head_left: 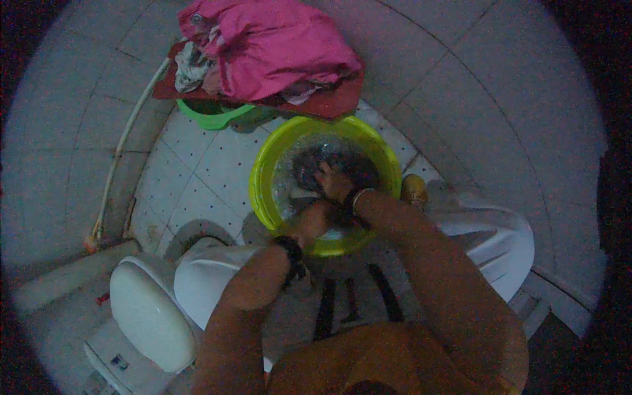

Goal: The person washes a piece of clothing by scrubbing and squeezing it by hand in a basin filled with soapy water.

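A yellow-green basin (262, 172) holds soapy water and a wet dark cloth (362, 168). Over the cloth lies my right hand (334, 184), its fingers stretched out and somewhat apart, with a thin pale band at the wrist. Lower and to the left, my left hand (312, 221) is closed on the dark cloth near the basin's near side, its fingertips partly hidden. A dark band (290, 253) circles that wrist. Dim light and grain blur the finer detail of the fingers and the cloth.
Beyond the basin, a pink garment (283, 49) and other laundry lie on a reddish board (345, 92) above a green tub (214, 118). A pale hose (122, 141) runs down the left. A white toilet lid (150, 313) is at lower left. Dotted tiles (187, 151) cover the floor.
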### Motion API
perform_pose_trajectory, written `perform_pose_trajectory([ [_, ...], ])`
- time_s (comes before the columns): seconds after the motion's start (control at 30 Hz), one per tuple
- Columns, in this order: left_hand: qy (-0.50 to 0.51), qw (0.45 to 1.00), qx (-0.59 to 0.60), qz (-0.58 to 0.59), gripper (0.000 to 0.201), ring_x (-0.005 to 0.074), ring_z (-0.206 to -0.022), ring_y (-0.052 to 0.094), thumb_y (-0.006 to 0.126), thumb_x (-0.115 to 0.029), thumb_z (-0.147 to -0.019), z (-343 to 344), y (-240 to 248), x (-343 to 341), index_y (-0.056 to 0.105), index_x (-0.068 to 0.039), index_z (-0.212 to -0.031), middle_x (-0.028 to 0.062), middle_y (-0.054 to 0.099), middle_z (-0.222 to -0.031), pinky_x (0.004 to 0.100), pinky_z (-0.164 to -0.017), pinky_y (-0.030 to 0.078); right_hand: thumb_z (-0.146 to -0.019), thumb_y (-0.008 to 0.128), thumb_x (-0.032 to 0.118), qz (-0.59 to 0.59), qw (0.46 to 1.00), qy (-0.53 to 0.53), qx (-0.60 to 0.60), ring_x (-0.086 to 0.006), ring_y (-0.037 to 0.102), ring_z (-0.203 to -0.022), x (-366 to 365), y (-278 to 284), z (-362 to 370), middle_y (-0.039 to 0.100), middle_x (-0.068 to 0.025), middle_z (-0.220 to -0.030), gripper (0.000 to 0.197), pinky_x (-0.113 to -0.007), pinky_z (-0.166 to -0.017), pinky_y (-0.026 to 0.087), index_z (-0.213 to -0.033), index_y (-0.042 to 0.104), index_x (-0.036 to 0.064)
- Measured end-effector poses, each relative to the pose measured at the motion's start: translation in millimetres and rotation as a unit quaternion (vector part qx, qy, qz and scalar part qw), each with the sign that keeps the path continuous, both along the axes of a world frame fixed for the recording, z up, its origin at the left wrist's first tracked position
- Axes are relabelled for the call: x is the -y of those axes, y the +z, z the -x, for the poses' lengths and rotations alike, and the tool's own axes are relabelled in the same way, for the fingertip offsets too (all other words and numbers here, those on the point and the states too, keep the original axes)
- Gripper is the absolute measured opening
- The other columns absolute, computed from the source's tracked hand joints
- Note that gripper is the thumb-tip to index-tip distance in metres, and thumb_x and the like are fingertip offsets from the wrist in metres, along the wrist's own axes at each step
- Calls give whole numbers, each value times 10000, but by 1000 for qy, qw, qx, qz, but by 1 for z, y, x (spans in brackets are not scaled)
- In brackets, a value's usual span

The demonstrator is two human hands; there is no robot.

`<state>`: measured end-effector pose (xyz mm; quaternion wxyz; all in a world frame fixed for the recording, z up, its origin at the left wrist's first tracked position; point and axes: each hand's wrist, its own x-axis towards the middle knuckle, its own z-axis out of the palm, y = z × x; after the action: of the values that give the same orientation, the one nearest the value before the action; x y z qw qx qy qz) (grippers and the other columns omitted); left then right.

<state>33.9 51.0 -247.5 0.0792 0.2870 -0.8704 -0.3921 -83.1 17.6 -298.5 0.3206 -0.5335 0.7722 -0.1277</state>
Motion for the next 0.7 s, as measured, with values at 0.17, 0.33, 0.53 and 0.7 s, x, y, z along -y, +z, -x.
perform_pose_trajectory([
  [0.17, 119, 980, 88, -131, 209, 309, -737, 566, 555, -194, -702, -17, 14, 23, 591, -25, -819, 161, 588, -826, 375, -663, 455, -700, 530, 353, 64, 981, 161, 89, -344, 485, -982, 4, -24, 34, 486, -158, -1118, 513, -405, -853, 387, -1086, 495, 16],
  [0.33, 413, 909, 32, -34, 307, 349, -756, 553, 520, -294, -773, -27, -6, 42, 589, -2, -837, 211, 575, -813, 403, -660, 439, -638, 573, 190, 32, 867, 65, 493, -276, 511, -951, 13, 47, 38, 528, -132, -1058, 515, -361, -826, 411, -1112, 466, 19],
  [0.53, 443, 687, -286, -500, 304, 242, -747, 547, 466, -257, -825, 7, 47, 65, 545, 23, -916, 126, 572, -857, 331, -648, 427, -608, 671, 99, -7, 893, 111, 435, -221, 483, -969, -3, 149, 69, 514, -79, -1041, 627, -339, -853, 374, -1169, 399, 32],
  [0.7, 431, 791, -309, -306, 214, 173, -776, 534, 438, -136, -819, -7, 96, 73, 509, 20, -947, 68, 561, -875, 297, -705, 434, -639, 673, 137, -102, 782, 18, 614, -232, 511, -948, -5, 163, 62, 510, -96, -1083, 624, -335, -839, 407, -1185, 385, 47],
])
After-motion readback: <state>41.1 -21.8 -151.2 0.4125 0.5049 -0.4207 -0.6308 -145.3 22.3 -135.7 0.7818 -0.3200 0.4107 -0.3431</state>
